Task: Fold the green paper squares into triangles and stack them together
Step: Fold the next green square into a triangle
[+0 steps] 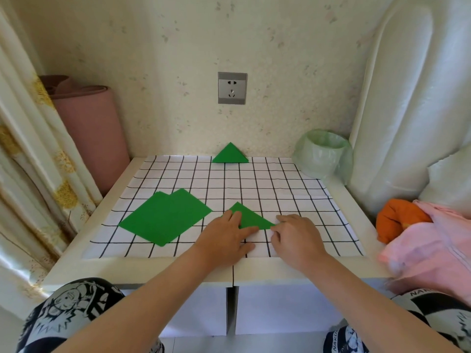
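My flat left hand [224,233] presses the near triangle [251,217] to set its crease while my right hand [295,235] steadies its tip, grip unclear.

Two folded green triangles: one far [230,154], one near [251,217]. At least two unfolded green squares [164,217], overlapped, near left. Two hands: left hand [225,234], right hand [297,235]. One grid sheet [280,189], one wall socket [232,87], one bag-lined bin [322,155] far right, one pink roll [89,128] far left.
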`<state>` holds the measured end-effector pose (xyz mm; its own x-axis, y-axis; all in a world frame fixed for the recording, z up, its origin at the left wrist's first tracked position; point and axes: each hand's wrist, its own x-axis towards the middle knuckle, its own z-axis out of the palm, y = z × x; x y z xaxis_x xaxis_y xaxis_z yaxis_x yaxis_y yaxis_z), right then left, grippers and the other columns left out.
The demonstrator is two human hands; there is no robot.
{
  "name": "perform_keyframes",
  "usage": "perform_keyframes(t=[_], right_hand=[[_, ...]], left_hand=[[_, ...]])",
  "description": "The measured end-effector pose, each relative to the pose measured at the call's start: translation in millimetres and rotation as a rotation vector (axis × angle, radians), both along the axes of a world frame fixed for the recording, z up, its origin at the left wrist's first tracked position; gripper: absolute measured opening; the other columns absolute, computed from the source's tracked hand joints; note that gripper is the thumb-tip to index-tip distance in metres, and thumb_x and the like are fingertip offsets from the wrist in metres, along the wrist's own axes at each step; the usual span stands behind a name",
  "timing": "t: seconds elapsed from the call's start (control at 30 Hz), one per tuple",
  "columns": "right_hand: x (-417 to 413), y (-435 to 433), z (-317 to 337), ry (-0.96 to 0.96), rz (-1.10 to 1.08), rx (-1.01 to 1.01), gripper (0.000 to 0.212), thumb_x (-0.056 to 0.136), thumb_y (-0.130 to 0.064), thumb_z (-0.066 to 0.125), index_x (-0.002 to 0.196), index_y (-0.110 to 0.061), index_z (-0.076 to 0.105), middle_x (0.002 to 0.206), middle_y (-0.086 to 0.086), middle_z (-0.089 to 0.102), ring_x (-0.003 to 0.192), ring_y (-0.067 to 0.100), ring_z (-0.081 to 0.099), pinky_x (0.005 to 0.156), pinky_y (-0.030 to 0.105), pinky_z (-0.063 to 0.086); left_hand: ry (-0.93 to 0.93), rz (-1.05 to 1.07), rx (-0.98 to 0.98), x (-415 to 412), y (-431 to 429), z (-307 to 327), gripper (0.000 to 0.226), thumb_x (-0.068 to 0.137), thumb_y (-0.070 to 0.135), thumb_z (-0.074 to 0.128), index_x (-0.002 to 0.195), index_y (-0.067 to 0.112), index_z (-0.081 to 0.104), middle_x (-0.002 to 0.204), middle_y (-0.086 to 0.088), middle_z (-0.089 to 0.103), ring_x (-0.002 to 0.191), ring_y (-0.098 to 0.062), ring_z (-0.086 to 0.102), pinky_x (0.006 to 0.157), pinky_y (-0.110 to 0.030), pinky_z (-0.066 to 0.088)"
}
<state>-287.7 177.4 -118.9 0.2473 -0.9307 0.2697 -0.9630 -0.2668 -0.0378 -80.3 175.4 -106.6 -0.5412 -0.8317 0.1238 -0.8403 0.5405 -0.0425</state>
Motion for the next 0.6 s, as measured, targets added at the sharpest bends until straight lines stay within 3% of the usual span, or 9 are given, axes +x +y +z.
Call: perform_keyframes(t=[0.23, 0.37, 0.5, 0.6], right_hand=[[-3.5, -0.9, 11.5, 0.063, -0.13, 0.058, 0.046, 0.081, -0.035, 0.022, 0.07, -0.022, 0.065, 0.083, -0.005, 0.064, 0.078, 0.025, 0.053, 0.07, 0.033, 0.033], [-1.5, -1.6, 12.3, 0.146, -0.114, 0.03, 0.029, 0.088, -0.03, 0.045, 0.082, -0.022, 0.072, 0.088, -0.006, 0.063, 0.084, 0.022, 0.055, 0.081, 0.037, 0.039], [-3.3, -12.5, 8.6, 0.012, 0.121, -0.09, 0.022, 0.08, -0.021, 0.067, 0.102, -0.021, 0.073, 0.097, -0.004, 0.065, 0.084, 0.021, 0.061, 0.076, 0.037, 0.047], [3.5, -21.3, 12.9, -0.062, 0.307, 0.018, 0.026, 0.087, -0.023, 0.066, 0.113, -0.023, 0.069, 0.104, -0.004, 0.064, 0.089, 0.02, 0.06, 0.077, 0.037, 0.048]], left_hand=[[0.014, 0.011, 0.029, -0.9, -2.3, 1.2, 0.05, 0.097, 0.058, 0.034, 0.144, 0.042, 0.039, 0.118, -0.002, 0.046, 0.114, -0.02, 0.04, 0.078, -0.032, 0.036], [0.084, 0.02, 0.081, 2.6, -9.6, 0.1, 0.046, 0.097, 0.051, 0.043, 0.14, 0.039, 0.047, 0.113, 0.001, 0.048, 0.111, -0.017, 0.042, 0.073, -0.029, 0.035], [0.233, 0.026, 0.173, 10.7, -22.8, -1.6, 0.043, 0.096, 0.039, 0.055, 0.137, 0.025, 0.055, 0.114, 0.0, 0.05, 0.111, -0.017, 0.042, 0.088, -0.032, 0.044], [0.324, -0.008, 0.215, 14.6, -30.6, -2.0, 0.045, 0.092, 0.036, 0.063, 0.134, 0.021, 0.058, 0.117, 0.0, 0.05, 0.112, -0.015, 0.044, 0.095, -0.026, 0.039]])
